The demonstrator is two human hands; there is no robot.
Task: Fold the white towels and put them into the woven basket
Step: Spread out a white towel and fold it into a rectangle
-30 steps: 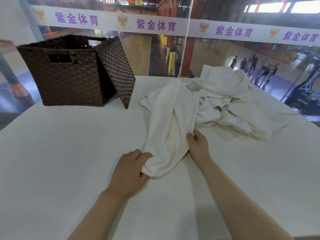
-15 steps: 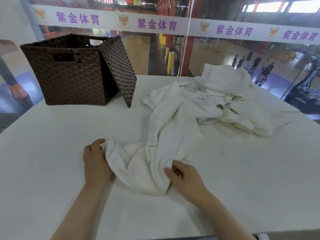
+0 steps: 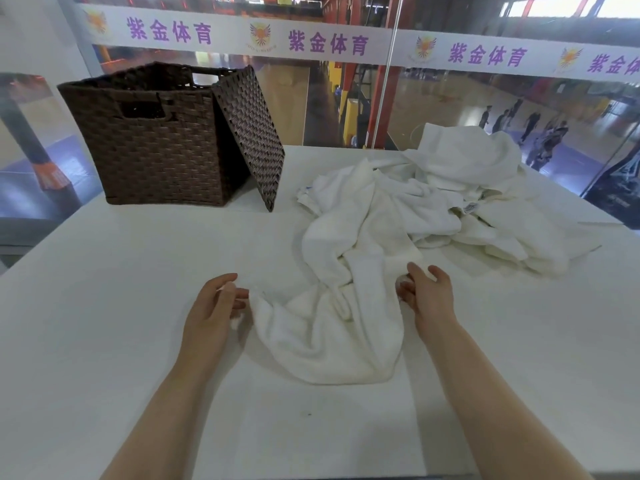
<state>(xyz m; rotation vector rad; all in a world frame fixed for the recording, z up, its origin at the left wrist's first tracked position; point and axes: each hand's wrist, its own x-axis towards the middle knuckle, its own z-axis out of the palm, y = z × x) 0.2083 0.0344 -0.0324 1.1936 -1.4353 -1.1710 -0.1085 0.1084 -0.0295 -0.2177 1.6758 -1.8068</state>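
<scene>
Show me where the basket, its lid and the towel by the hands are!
woven basket [image 3: 149, 147], head view, front wall under the handle hole.
basket lid [image 3: 251, 133], head view, middle of the leaning panel.
white towel [image 3: 329, 327], head view, rumpled near end.
</scene>
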